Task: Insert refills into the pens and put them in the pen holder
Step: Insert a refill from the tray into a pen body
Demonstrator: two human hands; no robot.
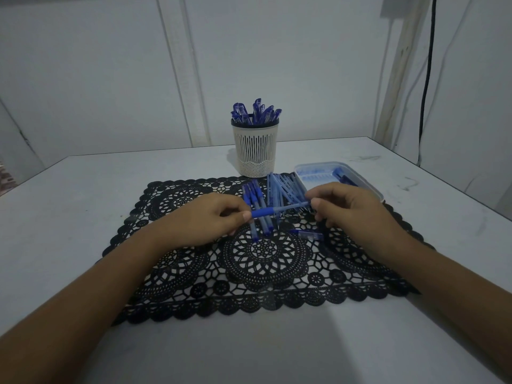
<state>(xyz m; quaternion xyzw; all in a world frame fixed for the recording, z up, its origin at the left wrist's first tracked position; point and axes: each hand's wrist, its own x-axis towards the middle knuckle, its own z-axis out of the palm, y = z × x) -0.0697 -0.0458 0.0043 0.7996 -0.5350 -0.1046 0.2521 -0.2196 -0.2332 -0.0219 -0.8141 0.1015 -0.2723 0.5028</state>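
My left hand (206,218) pinches the blue rubber grip end of a pen barrel (264,212) held level above the mat. My right hand (350,207) pinches the thin refill (295,206) at its right end; the refill runs into the barrel. Under them lie several blue pen barrels (256,206) and a pile of pale blue refills (282,189). A loose pen cap (307,234) lies on the mat below my right hand. The white slotted pen holder (255,149) stands behind, full of several blue pens (256,113).
A black lace placemat (249,273) covers the middle of the white table (83,203). A clear plastic tray (315,173) with blue parts sits at the mat's back right corner. White walls and a black cable (428,79) stand behind the table.
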